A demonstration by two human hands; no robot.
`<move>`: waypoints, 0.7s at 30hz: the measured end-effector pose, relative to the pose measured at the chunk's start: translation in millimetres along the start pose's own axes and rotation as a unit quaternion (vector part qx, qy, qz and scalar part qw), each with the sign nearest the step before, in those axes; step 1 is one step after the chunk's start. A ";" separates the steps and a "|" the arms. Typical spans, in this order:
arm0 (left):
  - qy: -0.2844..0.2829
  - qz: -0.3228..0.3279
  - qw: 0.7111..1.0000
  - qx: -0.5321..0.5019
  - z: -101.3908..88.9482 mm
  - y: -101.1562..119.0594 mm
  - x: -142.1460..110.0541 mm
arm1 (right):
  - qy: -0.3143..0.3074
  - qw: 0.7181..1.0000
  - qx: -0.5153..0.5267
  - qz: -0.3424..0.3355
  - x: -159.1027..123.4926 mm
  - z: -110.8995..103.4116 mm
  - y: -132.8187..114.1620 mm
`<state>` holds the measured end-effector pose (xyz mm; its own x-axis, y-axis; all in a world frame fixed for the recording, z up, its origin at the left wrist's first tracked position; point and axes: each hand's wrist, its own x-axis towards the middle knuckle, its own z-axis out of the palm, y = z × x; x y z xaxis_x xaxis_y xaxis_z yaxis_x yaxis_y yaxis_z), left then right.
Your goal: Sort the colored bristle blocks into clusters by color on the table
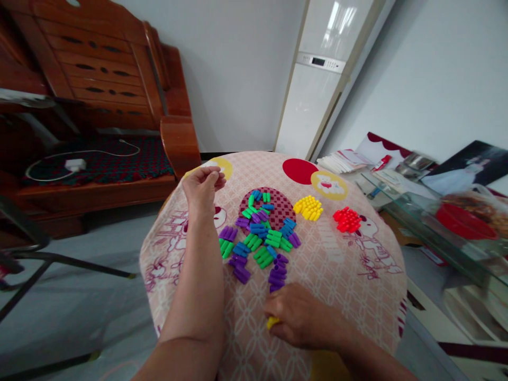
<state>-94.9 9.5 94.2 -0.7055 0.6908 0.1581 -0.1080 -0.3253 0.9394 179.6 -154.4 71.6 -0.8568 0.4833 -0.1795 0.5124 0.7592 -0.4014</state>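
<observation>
My right hand (296,315) is closed low over the near part of the table, and a small yellow plastic piece (272,322) shows between its fingers. Just beyond its knuckles lies a group of purple bullet-shaped pieces (278,275). Raised over the table's far left edge, my left hand (203,184) has thumb and fingers pinched together; whatever they might hold is too small to see. Between the hands spread green pieces (273,237), blue pieces (259,229) and more purple pieces (240,270), many side by side in short rows. My left forearm hides some of the cloth.
A patterned cloth (317,264) covers the round table. Yellow pieces (308,207) and red pieces (347,219) form separate clusters at the right. A glass shelf (432,227) with a red bowl (464,221) stands right of the table, a wooden bench (103,84) at the left.
</observation>
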 end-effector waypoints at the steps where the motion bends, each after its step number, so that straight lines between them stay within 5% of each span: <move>1: 0.001 0.001 1.000 0.000 0.1 -0.4 0.5 | 0.026 0.999 0.033 0.033 0.7 -12.7 6.4; 6: -0.004 0.010 1.000 -0.004 0.2 -4.9 2.6 | 0.312 0.920 0.087 0.223 8.1 -59.7 67.4; 9: -0.011 0.013 1.000 -0.010 -0.1 -8.1 3.8 | 0.412 0.865 0.045 0.281 17.7 -66.6 104.8; 12: -0.014 0.015 1.000 -0.012 0.0 -9.3 4.0 | 0.431 0.841 0.005 0.326 30.9 -65.4 127.8; 21: -0.012 0.000 1.000 0.007 1.3 -4.8 -1.0 | 0.372 0.832 -0.114 0.395 63.6 -55.9 152.4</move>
<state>-92.7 11.3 89.9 -0.6889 0.7059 0.1647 -0.0979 -0.3158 0.9438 206.3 16.4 49.3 -0.0183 0.9423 0.3343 0.9690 0.0991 -0.2264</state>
